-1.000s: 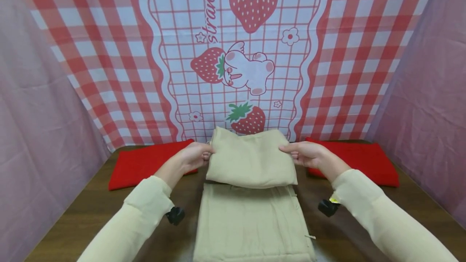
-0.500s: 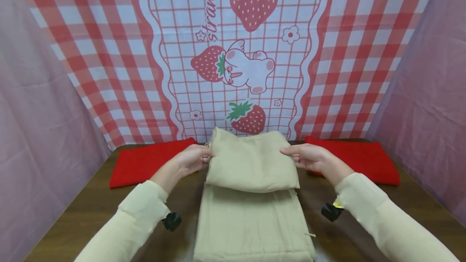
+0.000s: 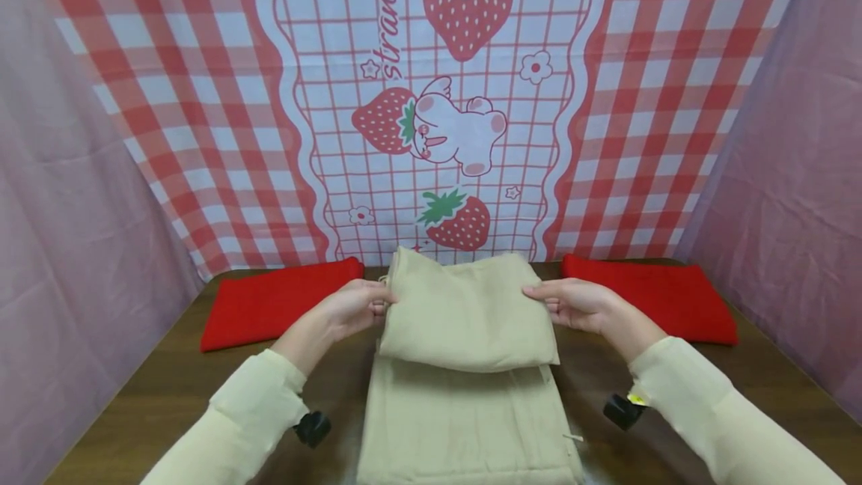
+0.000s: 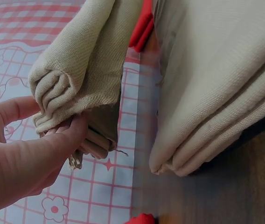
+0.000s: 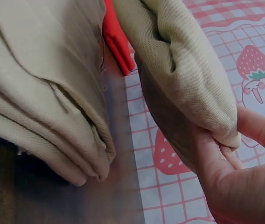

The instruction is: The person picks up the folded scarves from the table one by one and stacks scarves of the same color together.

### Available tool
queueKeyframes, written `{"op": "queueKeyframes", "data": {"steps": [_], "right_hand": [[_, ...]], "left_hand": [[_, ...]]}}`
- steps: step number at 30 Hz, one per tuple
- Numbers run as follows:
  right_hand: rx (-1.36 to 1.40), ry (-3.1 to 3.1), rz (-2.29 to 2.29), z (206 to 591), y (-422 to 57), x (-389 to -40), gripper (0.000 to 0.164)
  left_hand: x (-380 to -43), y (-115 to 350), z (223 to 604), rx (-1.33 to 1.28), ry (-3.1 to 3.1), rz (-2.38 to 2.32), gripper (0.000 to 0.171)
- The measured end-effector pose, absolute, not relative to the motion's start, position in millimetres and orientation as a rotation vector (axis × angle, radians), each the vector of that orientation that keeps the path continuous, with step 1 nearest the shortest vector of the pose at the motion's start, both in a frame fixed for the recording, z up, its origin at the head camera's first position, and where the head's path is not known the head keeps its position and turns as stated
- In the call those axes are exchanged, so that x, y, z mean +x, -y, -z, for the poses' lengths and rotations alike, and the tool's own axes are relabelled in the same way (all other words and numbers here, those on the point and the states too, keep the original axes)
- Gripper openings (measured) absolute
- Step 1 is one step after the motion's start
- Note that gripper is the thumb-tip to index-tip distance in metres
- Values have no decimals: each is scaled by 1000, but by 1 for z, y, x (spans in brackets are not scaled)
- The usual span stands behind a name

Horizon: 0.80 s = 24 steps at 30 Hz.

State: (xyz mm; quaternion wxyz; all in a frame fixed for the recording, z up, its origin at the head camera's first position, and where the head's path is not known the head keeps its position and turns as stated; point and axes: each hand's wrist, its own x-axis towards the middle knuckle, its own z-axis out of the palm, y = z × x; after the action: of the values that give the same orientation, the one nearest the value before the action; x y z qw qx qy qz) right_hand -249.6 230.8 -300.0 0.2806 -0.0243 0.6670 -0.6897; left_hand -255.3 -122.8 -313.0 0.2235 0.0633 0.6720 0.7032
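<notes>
A folded beige cloth is held up at its two sides, tilted toward the camera. My left hand pinches its left edge; in the left wrist view the thumb lies on one side of the layered folds and the fingers on the other. At the opposite edge my right hand grips the cloth between thumb and fingers, as the right wrist view shows along its thick rolled side. Below and nearer stands a stack of folded beige cloth, whose far end the held cloth overlaps in the head view.
Folded red cloths lie at the back left and back right of the brown wooden table. A strawberry-print curtain hangs right behind the table. Pink drapes close off both sides.
Both hands have come down and slightly nearer with the held beige cloth, so it covers more of the stack's far end. The red cloths and the stack stay put.
</notes>
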Motion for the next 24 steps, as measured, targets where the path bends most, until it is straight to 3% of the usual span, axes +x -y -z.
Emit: {"op": "queueKeyframes", "data": {"steps": [7,16,24], "right_hand": [[-69,-1772,1851,301,-231,-243,11],[-50,-1752,1869,303,-230,-240,30],[-76,-1676,1898,304,-230,-235,21]], "left_hand": [[-247,125,315,160,-1895,-1897,43],[-241,127,315,154,-1867,-1901,42],[-234,131,314,172,-1848,-1922,33]]}}
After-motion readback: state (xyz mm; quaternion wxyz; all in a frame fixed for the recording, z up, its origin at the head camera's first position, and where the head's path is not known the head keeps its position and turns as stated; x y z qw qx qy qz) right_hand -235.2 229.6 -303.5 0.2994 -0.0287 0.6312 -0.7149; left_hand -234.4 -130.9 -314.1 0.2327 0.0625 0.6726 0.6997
